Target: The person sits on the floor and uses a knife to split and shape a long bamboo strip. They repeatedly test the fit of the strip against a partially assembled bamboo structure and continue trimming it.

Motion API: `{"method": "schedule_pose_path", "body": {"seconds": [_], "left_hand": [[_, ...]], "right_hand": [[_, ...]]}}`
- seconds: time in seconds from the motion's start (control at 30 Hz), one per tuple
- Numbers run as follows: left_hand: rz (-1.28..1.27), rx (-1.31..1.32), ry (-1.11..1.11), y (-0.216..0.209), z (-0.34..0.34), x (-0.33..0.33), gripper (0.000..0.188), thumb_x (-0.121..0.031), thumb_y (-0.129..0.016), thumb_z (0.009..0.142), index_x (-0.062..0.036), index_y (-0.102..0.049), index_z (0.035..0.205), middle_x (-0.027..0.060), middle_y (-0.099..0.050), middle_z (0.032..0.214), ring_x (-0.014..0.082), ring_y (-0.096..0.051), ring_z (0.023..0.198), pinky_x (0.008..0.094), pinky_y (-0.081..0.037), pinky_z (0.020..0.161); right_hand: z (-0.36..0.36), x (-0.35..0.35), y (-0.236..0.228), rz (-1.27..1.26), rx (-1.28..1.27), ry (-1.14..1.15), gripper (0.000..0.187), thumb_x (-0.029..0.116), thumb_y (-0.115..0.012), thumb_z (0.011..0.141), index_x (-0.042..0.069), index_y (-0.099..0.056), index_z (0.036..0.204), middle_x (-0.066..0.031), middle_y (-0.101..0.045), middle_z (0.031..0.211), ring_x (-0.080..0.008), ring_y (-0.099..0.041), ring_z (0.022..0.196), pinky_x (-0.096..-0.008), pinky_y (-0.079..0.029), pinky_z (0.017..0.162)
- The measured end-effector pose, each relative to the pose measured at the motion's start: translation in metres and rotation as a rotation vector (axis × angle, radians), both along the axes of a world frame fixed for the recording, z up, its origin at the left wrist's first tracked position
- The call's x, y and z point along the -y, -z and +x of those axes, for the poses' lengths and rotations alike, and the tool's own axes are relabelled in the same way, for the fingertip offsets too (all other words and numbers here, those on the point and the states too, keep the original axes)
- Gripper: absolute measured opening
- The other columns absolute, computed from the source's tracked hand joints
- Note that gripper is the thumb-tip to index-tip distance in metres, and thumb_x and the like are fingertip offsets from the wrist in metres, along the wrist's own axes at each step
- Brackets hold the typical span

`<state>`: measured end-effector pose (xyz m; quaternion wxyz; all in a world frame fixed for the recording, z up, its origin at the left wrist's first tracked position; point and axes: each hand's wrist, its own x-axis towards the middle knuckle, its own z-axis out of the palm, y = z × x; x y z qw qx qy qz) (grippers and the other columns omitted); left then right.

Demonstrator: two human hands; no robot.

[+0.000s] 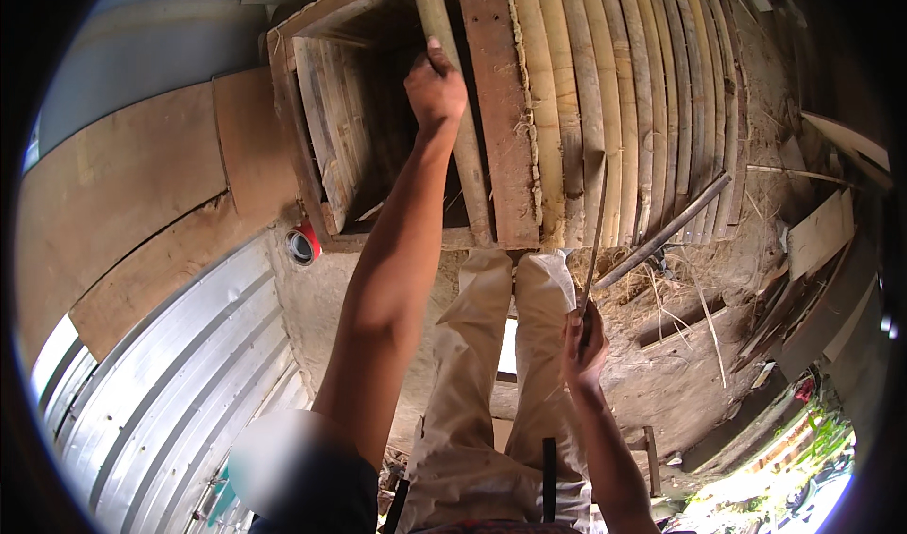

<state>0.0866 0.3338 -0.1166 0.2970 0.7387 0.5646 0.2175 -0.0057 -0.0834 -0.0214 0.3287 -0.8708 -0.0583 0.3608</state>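
Observation:
My left hand (437,90) is closed around a long bamboo slat (470,180), its thumb lying along the slat. That slat runs across the open part of a wooden frame (501,109), close beside the frame's middle board. Low on the right, in front of my knee, my right hand (586,350) grips a long thin blade (596,222), apparently a machete seen nearly edge-on. Its tip points up over the row of bamboo slats (624,90) that covers the frame's right part. The machete's handle is hidden in my fingers.
A loose stick (666,230) lies slanted over the slats' near edge. A red roll of tape (304,243) sits on the ground by the frame's left corner. Corrugated metal sheet (179,392) stands at left; straw and scrap boards (822,237) lie at right.

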Motion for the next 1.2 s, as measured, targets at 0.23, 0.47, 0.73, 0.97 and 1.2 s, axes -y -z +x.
{"method": "schedule_pose_path", "body": {"seconds": [0.23,0.47,0.73,0.97,1.2], "left_hand": [[0.035,0.117,0.008,0.000,0.009,0.010,0.053,-0.036,-0.042,0.103,0.0044,-0.059,0.073,0.0267,-0.060,0.068,0.0454,-0.059,0.067,0.0484,-0.046,0.063],[-0.011,0.112,-0.027,0.001,0.009,0.012,0.053,-0.037,-0.043,0.103,0.0038,-0.058,0.072,0.0256,-0.060,0.067,0.0433,-0.060,0.064,0.0483,-0.047,0.062],[-0.011,0.115,-0.006,0.000,0.009,0.012,0.052,-0.037,-0.042,0.104,0.0035,-0.059,0.077,0.0278,-0.062,0.070,0.0481,-0.061,0.070,0.0509,-0.049,0.064],[-0.082,0.084,0.010,-0.004,0.007,0.012,0.055,-0.040,-0.039,0.105,0.0043,-0.061,0.082,0.0288,-0.061,0.074,0.0488,-0.060,0.073,0.0508,-0.048,0.067],[-0.002,0.085,0.041,-0.002,0.008,0.012,0.048,-0.035,-0.043,0.104,0.0020,-0.058,0.078,0.0270,-0.062,0.068,0.0459,-0.064,0.065,0.0498,-0.051,0.056]], "right_hand": [[-0.012,-0.013,0.000,0.087,-0.012,0.034,0.050,0.045,-0.042,0.103,0.002,-0.055,0.126,-0.0124,-0.062,0.075,-0.0209,-0.063,0.059,-0.0353,-0.050,0.054],[-0.009,-0.023,0.002,0.112,0.020,-0.025,0.051,0.046,-0.041,0.104,0.002,-0.055,0.126,-0.0109,-0.062,0.073,-0.0183,-0.062,0.057,-0.0332,-0.049,0.052],[-0.006,-0.024,-0.003,0.120,0.008,-0.027,0.044,0.039,-0.045,0.104,0.001,-0.056,0.123,-0.0120,-0.063,0.075,-0.0210,-0.064,0.059,-0.0322,-0.050,0.054],[-0.012,-0.017,0.009,0.075,0.027,-0.033,0.042,0.033,-0.050,0.101,-0.003,-0.056,0.124,-0.0148,-0.066,0.084,-0.0298,-0.067,0.071,-0.0385,-0.053,0.066],[-0.015,-0.022,0.014,0.097,0.036,-0.056,0.040,0.029,-0.050,0.101,-0.003,-0.055,0.124,-0.0165,-0.063,0.085,-0.0290,-0.063,0.070,-0.0366,-0.051,0.063]]}}
